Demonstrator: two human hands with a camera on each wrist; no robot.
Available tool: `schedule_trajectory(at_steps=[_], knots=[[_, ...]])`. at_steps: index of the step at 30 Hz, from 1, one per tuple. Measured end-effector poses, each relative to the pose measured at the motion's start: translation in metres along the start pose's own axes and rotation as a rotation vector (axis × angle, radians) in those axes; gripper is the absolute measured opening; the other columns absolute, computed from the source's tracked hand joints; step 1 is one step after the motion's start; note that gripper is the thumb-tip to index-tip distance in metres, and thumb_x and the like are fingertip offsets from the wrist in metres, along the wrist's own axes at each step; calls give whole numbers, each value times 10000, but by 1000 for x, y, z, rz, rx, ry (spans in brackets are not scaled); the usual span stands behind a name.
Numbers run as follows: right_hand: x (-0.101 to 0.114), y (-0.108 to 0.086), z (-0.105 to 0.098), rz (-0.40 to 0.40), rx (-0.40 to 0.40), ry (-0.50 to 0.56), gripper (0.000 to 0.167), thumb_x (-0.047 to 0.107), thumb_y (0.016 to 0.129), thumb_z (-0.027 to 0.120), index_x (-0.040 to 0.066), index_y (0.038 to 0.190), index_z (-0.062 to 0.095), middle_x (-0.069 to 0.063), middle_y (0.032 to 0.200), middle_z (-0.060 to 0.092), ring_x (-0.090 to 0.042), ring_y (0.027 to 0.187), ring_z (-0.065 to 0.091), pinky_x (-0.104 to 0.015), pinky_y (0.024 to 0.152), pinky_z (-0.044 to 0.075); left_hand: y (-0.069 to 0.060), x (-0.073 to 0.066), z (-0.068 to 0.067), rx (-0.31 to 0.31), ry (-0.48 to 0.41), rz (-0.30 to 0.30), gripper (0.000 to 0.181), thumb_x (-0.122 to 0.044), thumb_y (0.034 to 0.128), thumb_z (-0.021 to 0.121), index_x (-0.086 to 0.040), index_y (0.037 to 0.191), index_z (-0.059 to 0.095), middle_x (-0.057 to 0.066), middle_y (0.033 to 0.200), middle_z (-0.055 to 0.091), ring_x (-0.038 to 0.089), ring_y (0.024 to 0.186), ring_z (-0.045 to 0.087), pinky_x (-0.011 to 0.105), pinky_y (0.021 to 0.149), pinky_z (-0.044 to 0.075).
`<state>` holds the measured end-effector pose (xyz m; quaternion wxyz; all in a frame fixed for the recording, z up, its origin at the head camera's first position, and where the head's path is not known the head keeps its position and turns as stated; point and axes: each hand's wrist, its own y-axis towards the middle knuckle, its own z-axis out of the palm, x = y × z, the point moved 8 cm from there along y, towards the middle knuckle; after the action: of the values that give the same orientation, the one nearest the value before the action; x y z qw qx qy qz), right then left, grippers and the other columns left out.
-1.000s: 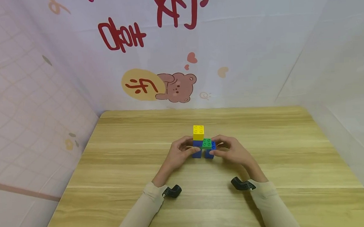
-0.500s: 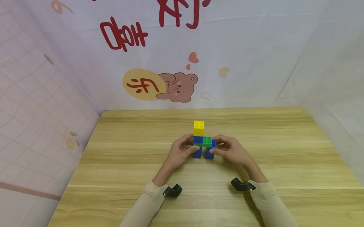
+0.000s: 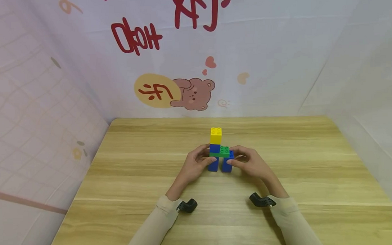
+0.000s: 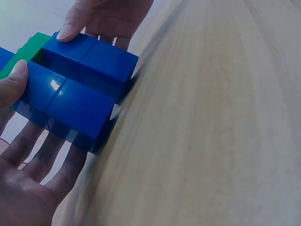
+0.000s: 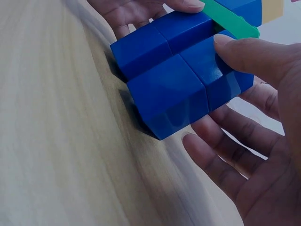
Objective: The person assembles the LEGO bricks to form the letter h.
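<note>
A toy-brick structure stands upright on the wooden table. Two blue brick legs carry a green brick [image 3: 224, 150]; on its left end sit a blue brick [image 3: 214, 148] and, topmost, a yellow brick [image 3: 216, 137]. My left hand [image 3: 196, 163] pinches the left blue leg [image 3: 213, 166] between thumb and fingers. The right blue leg [image 3: 227, 166] is gripped the same way by my right hand [image 3: 253, 163]. In both wrist views each leg shows as two blue bricks joined end to end, with thumbs near the green brick [image 5: 233, 19].
The wooden table [image 3: 219, 222] stretches around both hands. Behind it hangs a white printed curtain [image 3: 265, 55] with a bear and red characters, and pale cloth walls flank both sides. Black wrist devices [image 3: 187, 205] are worn at both cuffs.
The upper part, with the yellow brick, has shifted away from me and now looks more upright. More of the green brick's front shows. Both hands keep their grip; the head view has shifted slightly.
</note>
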<state>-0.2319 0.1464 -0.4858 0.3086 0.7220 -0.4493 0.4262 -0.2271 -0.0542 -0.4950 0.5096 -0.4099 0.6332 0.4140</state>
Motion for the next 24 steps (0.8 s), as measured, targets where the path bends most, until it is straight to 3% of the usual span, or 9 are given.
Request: schedule_trajectory(at_steps=[14,19,24], knots=[[-2,0,1,47,16,-15,354,348,963,734,178,1271,693,-5,1142,730,-217,1040,682,-249,924,572,0,1,1,-8,13,-51,508,-279,988,702,-189,1465,551,109,1214,715,244,1172,689,392,1068,542],[-6,0,3,67,15,-43,385,368,966,726,156,1286,695,-30,1154,735,-207,1041,685,-361,958,583,-1,3,1,-13,28,-70,517,-321,995,690,-145,1462,557,121,1239,717,269,1199,685,428,1070,540],[-15,0,5,104,20,-90,448,400,965,718,126,1317,684,-74,1222,735,-228,1100,701,-483,1016,563,-1,13,-1,-26,114,-153,566,-434,983,680,-90,1426,599,106,1248,730,277,1198,688,449,1051,551]])
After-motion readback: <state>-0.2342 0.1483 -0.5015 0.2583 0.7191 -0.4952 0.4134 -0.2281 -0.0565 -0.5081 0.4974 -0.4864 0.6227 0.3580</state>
